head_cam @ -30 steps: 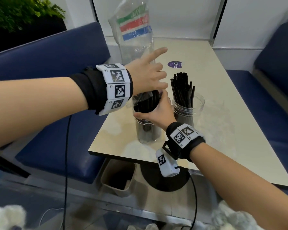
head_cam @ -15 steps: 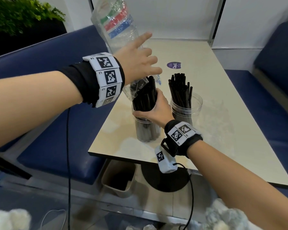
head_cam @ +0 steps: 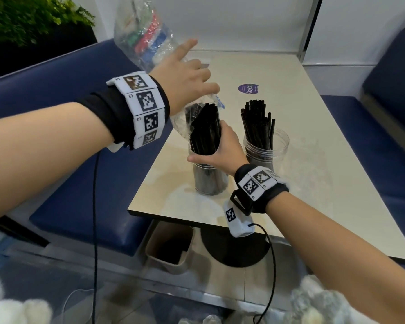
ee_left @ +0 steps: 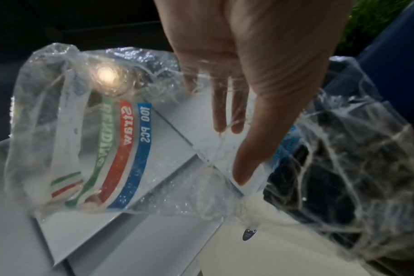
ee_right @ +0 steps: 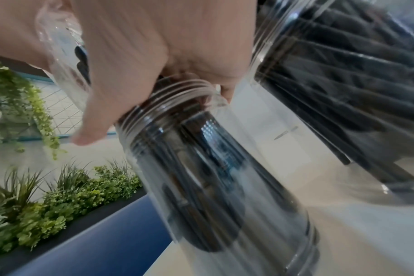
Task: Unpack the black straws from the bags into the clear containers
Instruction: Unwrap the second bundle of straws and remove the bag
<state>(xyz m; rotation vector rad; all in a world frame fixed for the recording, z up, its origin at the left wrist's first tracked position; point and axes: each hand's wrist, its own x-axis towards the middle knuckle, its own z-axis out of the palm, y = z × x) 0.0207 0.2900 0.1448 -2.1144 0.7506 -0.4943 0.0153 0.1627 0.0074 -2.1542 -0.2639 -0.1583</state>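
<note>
A clear plastic bag (head_cam: 145, 36) (ee_left: 106, 149) with green, red and blue stripes is lifted up and to the left, its mouth still round the tops of a bundle of black straws (head_cam: 205, 129). My left hand (head_cam: 187, 76) (ee_left: 248, 74) pinches the bag, index finger stretched out. My right hand (head_cam: 220, 148) (ee_right: 154, 56) grips the straw bundle just above the rim of the near clear container (head_cam: 209, 181) (ee_right: 225, 186), in which the straws stand. A second clear container (head_cam: 267, 148) (ee_right: 343, 93) to the right holds more black straws (head_cam: 257, 120).
Both containers stand near the front left corner of the beige table (head_cam: 313, 183). A purple sticker (head_cam: 248, 88) lies farther back. Blue benches (head_cam: 56, 113) flank the table, a small bin (head_cam: 168, 249) sits under it, and green plants (head_cam: 21, 17) are at the far left.
My left hand has drawn the bag up and leftward off the straws, baring more of the bundle. My right hand has kept its hold at the container's rim.
</note>
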